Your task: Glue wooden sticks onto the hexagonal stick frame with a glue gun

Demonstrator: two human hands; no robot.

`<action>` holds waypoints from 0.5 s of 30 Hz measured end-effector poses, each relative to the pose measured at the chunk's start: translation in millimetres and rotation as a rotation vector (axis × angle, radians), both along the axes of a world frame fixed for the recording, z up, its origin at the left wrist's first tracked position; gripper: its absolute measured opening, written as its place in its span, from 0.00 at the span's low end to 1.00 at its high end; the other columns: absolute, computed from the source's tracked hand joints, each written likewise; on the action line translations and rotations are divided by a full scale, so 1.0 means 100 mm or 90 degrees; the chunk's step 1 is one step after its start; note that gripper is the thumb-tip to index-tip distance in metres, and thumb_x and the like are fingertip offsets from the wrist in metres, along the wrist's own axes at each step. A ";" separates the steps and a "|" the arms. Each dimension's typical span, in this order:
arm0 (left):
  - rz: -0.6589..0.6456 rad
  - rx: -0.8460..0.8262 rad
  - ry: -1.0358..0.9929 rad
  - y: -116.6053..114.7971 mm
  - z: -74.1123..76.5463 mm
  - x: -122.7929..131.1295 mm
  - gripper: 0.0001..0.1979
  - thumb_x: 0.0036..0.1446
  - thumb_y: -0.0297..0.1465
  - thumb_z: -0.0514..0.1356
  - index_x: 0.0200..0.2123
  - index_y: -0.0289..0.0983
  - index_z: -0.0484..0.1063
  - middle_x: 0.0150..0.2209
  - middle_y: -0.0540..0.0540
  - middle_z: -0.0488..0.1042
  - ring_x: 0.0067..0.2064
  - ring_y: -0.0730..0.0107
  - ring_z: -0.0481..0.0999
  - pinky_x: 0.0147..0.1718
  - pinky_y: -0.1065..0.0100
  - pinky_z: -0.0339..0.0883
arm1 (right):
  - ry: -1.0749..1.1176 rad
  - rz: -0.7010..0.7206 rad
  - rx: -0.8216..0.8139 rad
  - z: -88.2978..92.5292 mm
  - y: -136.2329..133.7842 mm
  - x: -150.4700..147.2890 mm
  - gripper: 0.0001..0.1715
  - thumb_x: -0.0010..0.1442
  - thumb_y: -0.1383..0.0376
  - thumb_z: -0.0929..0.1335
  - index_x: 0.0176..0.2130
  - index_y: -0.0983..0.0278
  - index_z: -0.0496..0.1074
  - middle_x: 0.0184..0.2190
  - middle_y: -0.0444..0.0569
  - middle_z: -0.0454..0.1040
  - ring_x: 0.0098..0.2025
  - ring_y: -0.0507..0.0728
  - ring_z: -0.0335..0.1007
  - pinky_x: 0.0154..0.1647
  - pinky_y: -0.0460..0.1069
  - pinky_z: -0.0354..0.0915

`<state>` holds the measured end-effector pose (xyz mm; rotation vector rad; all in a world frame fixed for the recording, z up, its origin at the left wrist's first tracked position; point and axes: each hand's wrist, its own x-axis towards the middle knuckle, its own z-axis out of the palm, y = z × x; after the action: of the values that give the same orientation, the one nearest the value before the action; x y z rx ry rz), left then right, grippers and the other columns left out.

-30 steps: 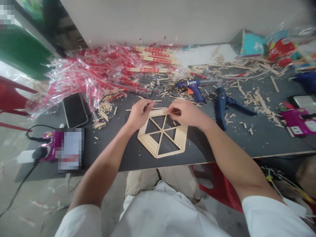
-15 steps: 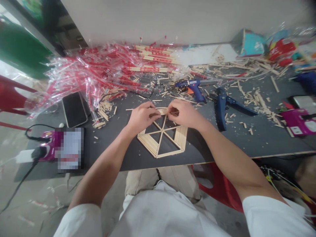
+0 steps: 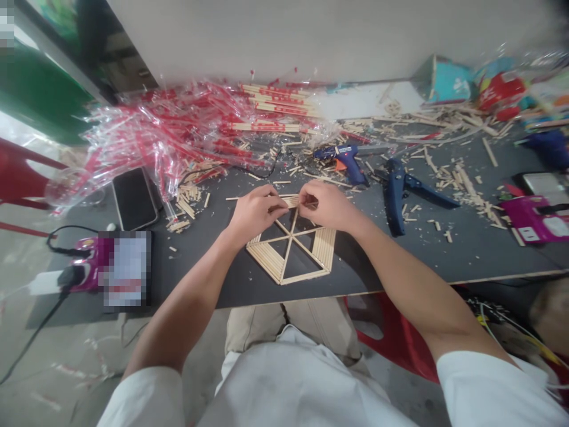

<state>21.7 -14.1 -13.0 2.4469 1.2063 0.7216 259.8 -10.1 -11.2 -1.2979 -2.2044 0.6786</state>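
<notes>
A six-sided frame of pale wooden sticks (image 3: 306,277) lies on the dark table (image 3: 355,261), with spokes meeting at its centre and some sections filled with parallel sticks. At its upper left side my left hand (image 3: 259,212) is closed, fingertips pinched on a thin stick along the far edge. My right hand (image 3: 324,204) is closed too, its thumb and finger pinched at the far right end of the same row. What exactly lies between the right fingertips is too small to make out.
Behind the hands lie a blue glue gun (image 3: 351,163), a blue cutter (image 3: 395,196) and stick offcuts (image 3: 464,184). Red-and-clear wrappers (image 3: 178,130) heap at the back left. A phone (image 3: 134,198) and purple power strip (image 3: 91,261) sit left.
My right hand has shifted slightly left, closer to my left hand. The left hand and the frame look nearly the same.
</notes>
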 end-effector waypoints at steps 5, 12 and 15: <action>-0.002 0.002 0.018 0.00 0.00 0.00 0.04 0.66 0.31 0.68 0.40 0.41 0.86 0.43 0.45 0.81 0.42 0.67 0.80 0.40 0.68 0.70 | -0.004 0.006 -0.012 0.01 0.01 0.00 0.07 0.55 0.69 0.70 0.33 0.60 0.67 0.33 0.46 0.70 0.35 0.57 0.67 0.38 0.51 0.60; -0.034 0.140 0.136 -0.05 0.04 0.03 0.11 0.73 0.35 0.61 0.45 0.39 0.84 0.44 0.42 0.81 0.48 0.58 0.75 0.43 0.62 0.70 | -0.002 0.014 -0.001 0.02 0.01 -0.01 0.07 0.54 0.68 0.69 0.33 0.60 0.66 0.32 0.46 0.69 0.33 0.56 0.66 0.37 0.51 0.60; -0.044 0.185 0.170 -0.06 0.07 0.04 0.13 0.75 0.36 0.58 0.52 0.41 0.82 0.46 0.41 0.81 0.48 0.58 0.74 0.45 0.61 0.70 | 0.036 0.022 0.029 0.06 0.00 0.01 0.06 0.55 0.67 0.70 0.32 0.60 0.66 0.31 0.46 0.70 0.33 0.56 0.67 0.36 0.51 0.61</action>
<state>26.2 -20.4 -6.1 2.8854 1.1693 0.6008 261.2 -9.8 -5.2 -1.2054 -2.1885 0.6657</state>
